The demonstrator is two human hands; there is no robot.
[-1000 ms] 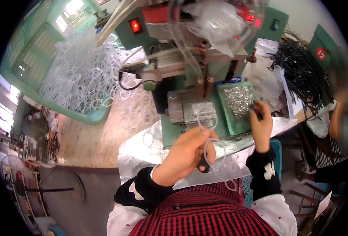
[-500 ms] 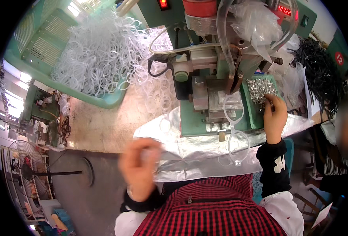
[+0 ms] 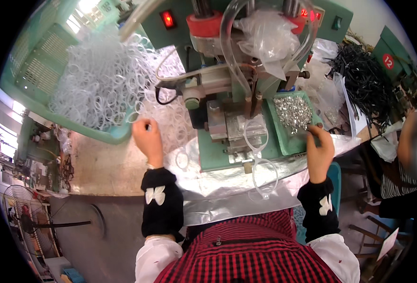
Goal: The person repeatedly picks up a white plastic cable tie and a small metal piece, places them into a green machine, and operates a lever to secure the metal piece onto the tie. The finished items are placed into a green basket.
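Note:
My left hand reaches to the left of the green press machine. Its fingers are curled on a clear plastic ring at the edge of the loose ring pile. My right hand rests at the near corner of the green tray, which holds several small silver metal pieces. Its fingertips are pinched together on what looks like one of those pieces. A clear plastic loop strip lies on the machine's plate, and its end hangs over the front edge.
A green basket heaped with clear rings stands at the left. Silver sheeting covers the bench front. A bundle of black straps lies at the far right, near another person. A fan stands on the floor.
My left hand left the loop strip at the machine's front, swung down to the left, then went up to the ring pile. My right hand stayed at the metal-piece tray.

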